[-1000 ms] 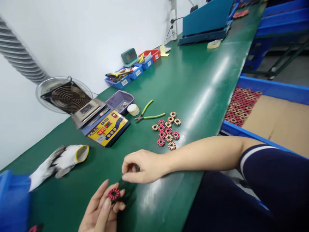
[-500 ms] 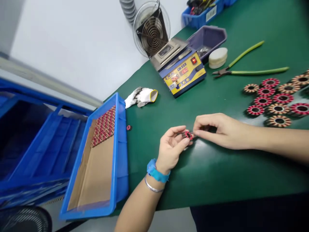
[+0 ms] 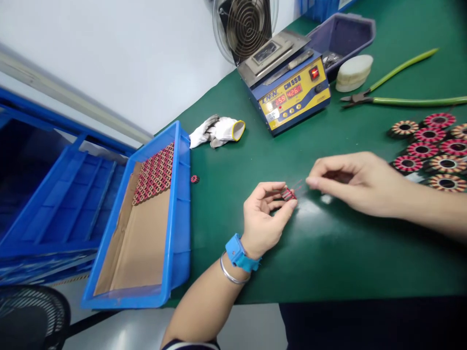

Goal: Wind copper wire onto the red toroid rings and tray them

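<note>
Between thumb and fingers of my left hand is a small ring coil wound with red wire, tilted on its side. Thin wire leads, blurred, stick out from it toward my right hand. My right thumb and forefinger are pinched together just past the ends of those leads. Whether they grip a lead cannot be made out. Another small red coil lies on the green table beside the blue tray.
Rows of coils stand on cardboard in the tray at left. White gloves, a digital solder pot, a purple bin, a white oval pad and green-handled cutters lie farther back. Larger red and copper wound rings sit at right.
My right hand has moved right, away from the coil. The coil has turned in my left fingers, showing its side. The whole view has shifted slightly.
</note>
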Demonstrator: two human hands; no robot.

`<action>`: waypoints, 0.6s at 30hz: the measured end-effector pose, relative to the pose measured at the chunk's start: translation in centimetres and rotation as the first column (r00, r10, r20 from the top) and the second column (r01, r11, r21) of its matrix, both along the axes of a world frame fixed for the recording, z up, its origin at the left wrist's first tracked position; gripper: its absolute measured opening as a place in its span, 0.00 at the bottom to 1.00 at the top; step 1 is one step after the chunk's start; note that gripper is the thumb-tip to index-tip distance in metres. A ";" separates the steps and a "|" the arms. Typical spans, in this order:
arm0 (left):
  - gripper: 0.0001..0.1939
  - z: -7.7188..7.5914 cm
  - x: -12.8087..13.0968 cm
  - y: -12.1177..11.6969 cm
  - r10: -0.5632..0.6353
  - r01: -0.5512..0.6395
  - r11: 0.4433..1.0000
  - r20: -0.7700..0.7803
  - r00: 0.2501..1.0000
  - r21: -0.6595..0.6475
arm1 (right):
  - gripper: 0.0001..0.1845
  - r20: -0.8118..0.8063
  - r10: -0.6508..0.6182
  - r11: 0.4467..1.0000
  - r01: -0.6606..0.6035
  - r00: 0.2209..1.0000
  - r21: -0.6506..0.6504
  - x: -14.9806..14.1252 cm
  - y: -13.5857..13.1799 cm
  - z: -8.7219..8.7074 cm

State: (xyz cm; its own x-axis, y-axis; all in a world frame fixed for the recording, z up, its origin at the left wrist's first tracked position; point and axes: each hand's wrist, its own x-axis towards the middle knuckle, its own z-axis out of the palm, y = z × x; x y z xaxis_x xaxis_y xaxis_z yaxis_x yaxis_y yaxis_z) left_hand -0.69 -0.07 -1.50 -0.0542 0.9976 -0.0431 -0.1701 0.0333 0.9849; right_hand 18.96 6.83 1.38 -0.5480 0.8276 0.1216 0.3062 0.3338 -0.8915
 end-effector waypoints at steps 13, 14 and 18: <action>0.18 0.5 0.4 -0.8 0.029 0.007 0.983 -0.190 0.981 0.185 | 0.09 0.025 -0.121 0.905 0.100 0.992 0.412 0.7 0.3 0.7; 0.19 0.4 0.4 -0.8 0.002 0.023 0.988 -0.163 0.987 0.154 | 0.08 0.011 -0.138 0.903 0.121 0.990 0.413 0.9 0.5 0.8; 0.24 -0.2 0.7 -0.4 -0.114 0.123 0.988 -0.094 0.989 0.096 | 0.03 -0.016 0.010 0.901 -0.002 1.000 0.434 0.9 0.4 1.4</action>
State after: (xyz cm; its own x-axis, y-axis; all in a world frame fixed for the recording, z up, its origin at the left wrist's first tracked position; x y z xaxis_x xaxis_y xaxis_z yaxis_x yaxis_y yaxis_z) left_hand 0.05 -0.51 -1.72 0.0652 0.9962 0.0577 -0.0834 -0.0522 0.9952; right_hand 19.88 7.19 2.76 -0.5469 0.6877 0.4775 0.2888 0.6903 -0.6634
